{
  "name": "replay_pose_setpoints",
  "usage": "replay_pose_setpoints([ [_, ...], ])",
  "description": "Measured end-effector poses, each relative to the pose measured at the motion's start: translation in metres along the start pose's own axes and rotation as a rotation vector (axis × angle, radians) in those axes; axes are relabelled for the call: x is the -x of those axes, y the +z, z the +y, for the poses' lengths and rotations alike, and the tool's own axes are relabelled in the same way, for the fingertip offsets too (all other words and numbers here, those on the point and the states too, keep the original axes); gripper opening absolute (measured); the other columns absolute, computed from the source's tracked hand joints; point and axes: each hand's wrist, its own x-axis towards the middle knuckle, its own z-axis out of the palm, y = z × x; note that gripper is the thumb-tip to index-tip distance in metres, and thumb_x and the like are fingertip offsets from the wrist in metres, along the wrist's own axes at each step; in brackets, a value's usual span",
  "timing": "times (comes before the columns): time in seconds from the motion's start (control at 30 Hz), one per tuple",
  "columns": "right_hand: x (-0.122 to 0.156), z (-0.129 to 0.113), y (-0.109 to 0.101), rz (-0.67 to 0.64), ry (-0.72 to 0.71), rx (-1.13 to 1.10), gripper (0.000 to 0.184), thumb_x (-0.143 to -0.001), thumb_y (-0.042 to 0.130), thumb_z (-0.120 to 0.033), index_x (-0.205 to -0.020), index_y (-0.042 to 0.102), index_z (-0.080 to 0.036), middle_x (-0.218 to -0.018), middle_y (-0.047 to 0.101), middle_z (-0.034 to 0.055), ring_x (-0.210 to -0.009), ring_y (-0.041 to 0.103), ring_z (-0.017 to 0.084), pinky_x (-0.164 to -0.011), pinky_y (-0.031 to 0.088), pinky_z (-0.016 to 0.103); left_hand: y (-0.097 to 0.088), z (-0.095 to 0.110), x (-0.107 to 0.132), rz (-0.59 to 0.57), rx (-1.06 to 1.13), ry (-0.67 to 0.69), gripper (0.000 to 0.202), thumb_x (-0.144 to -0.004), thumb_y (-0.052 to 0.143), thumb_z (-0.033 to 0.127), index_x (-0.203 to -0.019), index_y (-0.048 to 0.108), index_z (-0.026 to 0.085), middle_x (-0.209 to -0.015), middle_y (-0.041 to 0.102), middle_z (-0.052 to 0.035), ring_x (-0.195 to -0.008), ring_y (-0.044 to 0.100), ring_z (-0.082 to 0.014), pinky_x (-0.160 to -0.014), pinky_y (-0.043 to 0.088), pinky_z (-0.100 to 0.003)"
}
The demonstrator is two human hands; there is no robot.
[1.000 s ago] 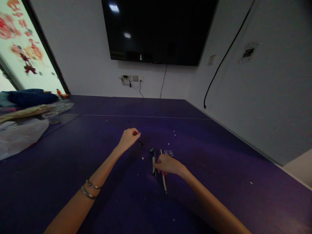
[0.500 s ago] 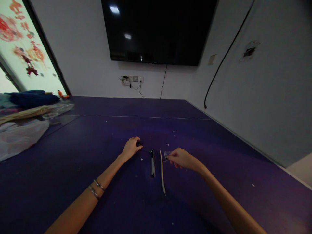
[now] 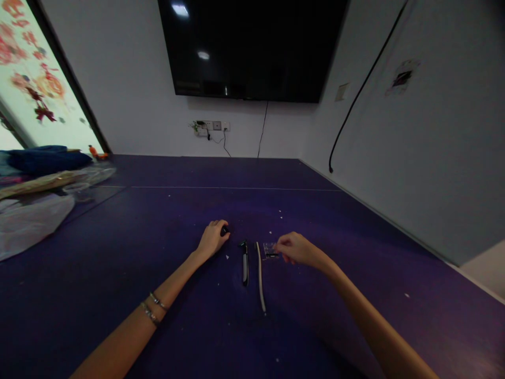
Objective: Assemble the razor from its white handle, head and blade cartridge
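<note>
My left hand (image 3: pixel 212 238) rests on the purple surface (image 3: pixel 165 279), its fingers closed around a small dark object (image 3: pixel 224 230) that they mostly cover. To its right lies a razor (image 3: pixel 245 265) with a black and grey handle, head pointing away from me. Beside the razor is a thin, pale stick-like item (image 3: pixel 260 281), perhaps a toothbrush, roughly parallel to it. A small clear plastic packet (image 3: pixel 270 251) with a dark strip lies just right of the pale stick. My right hand (image 3: pixel 296 248) has its fingers pinched together at the packet's right edge; whether they grip it is unclear.
Plastic bags (image 3: pixel 35 223) and folded blue cloth (image 3: pixel 49 159) are piled at the left. White scraps dot the surface. A television (image 3: pixel 252 50) hangs on the back wall above sockets (image 3: pixel 213 126). A black cable (image 3: pixel 363 87) hangs on the right wall.
My right hand has drawn slightly up and right, uncovering more of the clear packet, which now lies squarer. My left hand keeps its hold on the dark object. The view shifted slightly.
</note>
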Motion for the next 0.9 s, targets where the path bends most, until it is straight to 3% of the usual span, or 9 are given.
replay_pose_setpoints([
  [0.2,0.0,-0.006,-0.005,0.12,-0.037,-0.145,0.015,-0.076,0.05,-0.025,-0.074,0.062,-0.015,-0.054,0.056,-0.0009,-0.041,0.048,0.007,-0.036,0.034,0.016,-0.023,0.041,0.001,0.137,0.201,0.281,0.033,-0.077,0.062,0.019,-0.108,0.052,0.019,-0.107,0.058,-0.0066,-0.102,0.053,-0.0209,-0.091,0.043,-0.04],
  [0.43,-0.001,-0.02,0.005,0.144,-0.058,-0.492,0.026,-0.071,0.057,-0.026,-0.095,0.06,-0.016,-0.081,0.065,0.0047,-0.06,0.06,0.013,-0.038,0.044,0.018,-0.042,0.098,0.022,0.038,0.338,0.457,0.043,-0.076,0.061,0.018,-0.117,0.047,0.022,-0.117,0.054,-0.0074,-0.114,0.047,-0.0213,-0.098,0.039,-0.043],
  [0.6,0.0,-0.025,0.008,0.111,-0.002,-0.633,0.029,-0.067,0.063,-0.025,-0.095,0.061,-0.016,-0.084,0.067,0.0053,-0.065,0.062,0.014,-0.042,0.049,0.02,-0.042,0.108,0.029,0.014,0.355,0.467,0.048,-0.077,0.059,0.018,-0.122,0.042,0.023,-0.122,0.052,-0.0081,-0.117,0.045,-0.0225,-0.099,0.038,-0.046],
  [0.9,0.003,-0.026,0.015,0.056,0.042,-0.721,0.027,-0.061,0.069,-0.025,-0.085,0.063,-0.015,-0.073,0.067,0.003,-0.064,0.063,0.013,-0.044,0.048,0.019,-0.044,0.112,0.03,0.097,0.312,0.451,0.046,-0.078,0.057,0.016,-0.121,0.042,0.022,-0.12,0.052,-0.0094,-0.116,0.046,-0.0225,-0.098,0.04,-0.044],
])
